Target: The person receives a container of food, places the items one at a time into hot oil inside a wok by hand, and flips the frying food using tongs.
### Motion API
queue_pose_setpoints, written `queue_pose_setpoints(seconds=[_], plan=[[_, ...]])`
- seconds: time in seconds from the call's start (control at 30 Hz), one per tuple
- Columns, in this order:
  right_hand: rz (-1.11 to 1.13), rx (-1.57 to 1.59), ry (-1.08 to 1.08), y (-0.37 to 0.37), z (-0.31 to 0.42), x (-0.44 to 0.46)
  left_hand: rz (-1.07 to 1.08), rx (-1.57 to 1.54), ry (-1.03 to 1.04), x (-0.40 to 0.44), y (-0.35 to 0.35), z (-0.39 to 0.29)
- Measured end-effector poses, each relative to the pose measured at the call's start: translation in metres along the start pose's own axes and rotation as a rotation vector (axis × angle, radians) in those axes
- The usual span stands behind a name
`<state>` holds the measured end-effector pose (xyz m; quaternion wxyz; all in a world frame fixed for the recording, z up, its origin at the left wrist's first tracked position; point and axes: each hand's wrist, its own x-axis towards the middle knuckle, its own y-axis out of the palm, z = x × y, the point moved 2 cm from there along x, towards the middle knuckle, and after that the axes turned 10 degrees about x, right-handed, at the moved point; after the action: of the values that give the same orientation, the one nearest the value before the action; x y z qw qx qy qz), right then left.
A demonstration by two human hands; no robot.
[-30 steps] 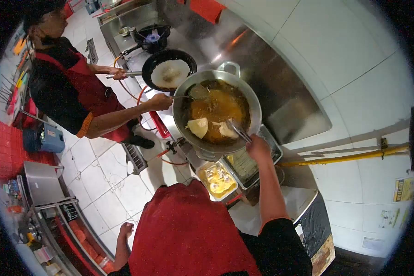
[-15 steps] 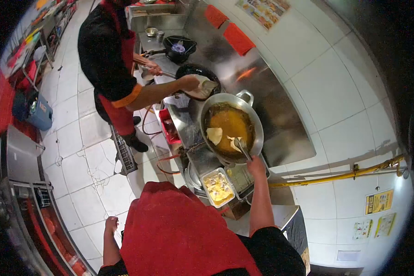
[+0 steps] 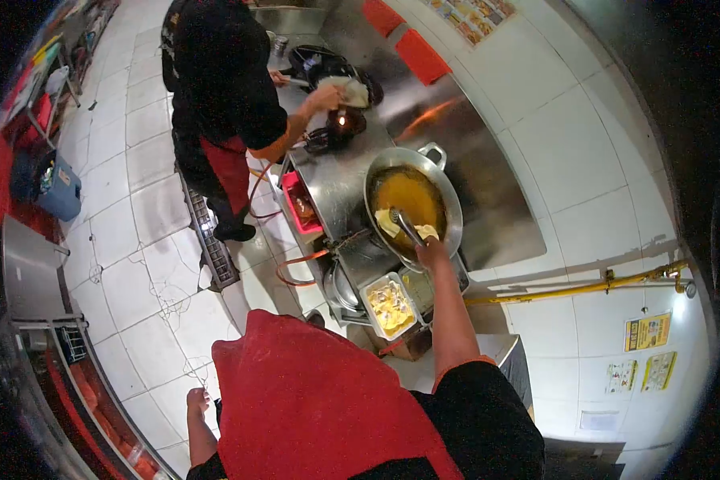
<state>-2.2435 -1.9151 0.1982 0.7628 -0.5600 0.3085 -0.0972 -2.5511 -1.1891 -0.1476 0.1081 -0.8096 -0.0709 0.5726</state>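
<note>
My right hand (image 3: 434, 254) grips metal tongs (image 3: 409, 227) over a wide metal pan (image 3: 454, 204) of orange-brown oil (image 3: 408, 196). The tips of the tongs touch a pale yellow folded piece of food (image 3: 388, 222) at the pan's left side. A second pale piece (image 3: 426, 232) floats close to my fingers, partly covered by them. Below the pan sits a rectangular white tray (image 3: 414, 318) with several yellow pieces in it. My left hand (image 3: 198, 398) hangs low beside my red apron (image 3: 312, 400), its fingers curled and nothing visible in them.
At the left of the stove a co-worker (image 3: 224, 88) holds a pan handle and a whitish cloth (image 3: 348, 92) over dark burners. A flame (image 3: 342, 120) burns there. A red bin (image 3: 300, 200) hangs at the counter edge. A yellow pipe (image 3: 568, 290) runs along the tiled wall.
My tongs have shifted from the right piece to the left one. The co-worker has moved the dark pan away from my pan, toward the back, exposing a lit burner.
</note>
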Motion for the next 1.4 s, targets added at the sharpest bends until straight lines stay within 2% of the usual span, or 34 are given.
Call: queue_pose_setpoints(seconds=[0.07,0.1,0.2,0.23,0.27,0.33,0.37,0.4,0.47,0.57,0.67,0.73,0.8,0.87,0.9,0.93,0.97,1.03,1.07,1.1,1.13,1.17,1.2,1.3,1.4], plan=[[0.017,0.070,0.092,0.002,-0.002,-0.001,0.142,0.538,0.213,0.014,-0.006,0.005],[0.004,0.034,0.088,0.013,-0.011,0.010,0.182,0.087,-0.015,0.024,-0.006,0.010],[-0.028,0.009,0.047,0.013,-0.017,0.002,0.283,0.081,0.005,0.053,-0.008,0.000],[-0.088,0.065,0.060,0.008,-0.022,-0.003,0.296,0.247,0.057,0.057,-0.011,-0.013],[-0.146,0.122,0.076,0.004,-0.027,-0.007,0.296,0.277,0.060,0.059,-0.013,-0.023],[-0.163,0.226,0.092,-0.013,-0.058,-0.011,0.182,0.391,0.229,0.039,-0.008,-0.061],[-0.195,0.294,0.104,-0.023,-0.073,-0.017,0.125,0.222,0.127,0.037,-0.005,-0.078],[-0.194,0.314,0.127,-0.037,-0.084,-0.024,0.115,0.226,0.160,0.027,-0.001,-0.101],[-0.197,0.218,0.158,-0.062,-0.103,-0.035,0.176,0.252,0.171,0.036,0.008,-0.136],[-0.180,0.131,0.191,-0.043,-0.147,-0.013,0.031,0.401,0.279,0.018,0.046,-0.191],[-0.144,0.152,0.176,-0.026,-0.150,-0.002,0.067,0.508,0.349,0.002,0.088,-0.237],[-0.175,0.192,0.123,-0.008,-0.174,0.014,0.123,0.659,0.490,-0.012,0.123,-0.262],[-0.202,0.237,0.091,0.007,-0.193,0.014,0.172,1.013,0.783,-0.030,0.170,-0.291],[-0.228,0.355,0.102,-0.020,-0.200,-0.003,0.155,1.034,0.950,-0.091,0.249,-0.320],[-0.202,0.377,0.129,-0.024,-0.209,-0.009,0.155,1.158,0.940,-0.093,0.282,-0.324],[-0.289,0.427,0.102,-0.029,-0.220,-0.017,0.245,1.207,0.993,-0.120,0.324,-0.332],[-0.382,0.473,0.075,-0.033,-0.232,-0.023,0.389,1.192,1.005,-0.141,0.364,-0.336],[-0.400,0.518,0.112,-0.040,-0.260,-0.032,0.518,1.131,0.992,-0.178,0.445,-0.331],[-0.444,0.549,0.119,-0.037,-0.276,-0.034,0.559,1.184,1.114,-0.159,0.476,-0.315],[-0.492,0.607,0.101,-0.028,-0.295,-0.035,0.512,1.216,1.215,-0.186,0.509,-0.314],[-0.478,0.619,0.124,-0.016,-0.309,-0.036,0.523,1.292,1.210,-0.178,0.540,-0.305],[-0.492,0.599,0.176,-0.003,-0.324,-0.037,0.436,1.359,1.436,-0.184,0.562,-0.299],[-0.507,0.579,0.227,0.010,-0.337,-0.038,0.357,1.385,1.539,-0.180,0.584,-0.293],[-0.410,0.587,0.400,0.096,-0.369,-0.034,0.236,1.471,1.409,-0.175,0.628,-0.294],[-0.441,0.544,0.391,0.168,-0.375,-0.037,0.222,1.507,1.395,-0.133,0.636,-0.285]])
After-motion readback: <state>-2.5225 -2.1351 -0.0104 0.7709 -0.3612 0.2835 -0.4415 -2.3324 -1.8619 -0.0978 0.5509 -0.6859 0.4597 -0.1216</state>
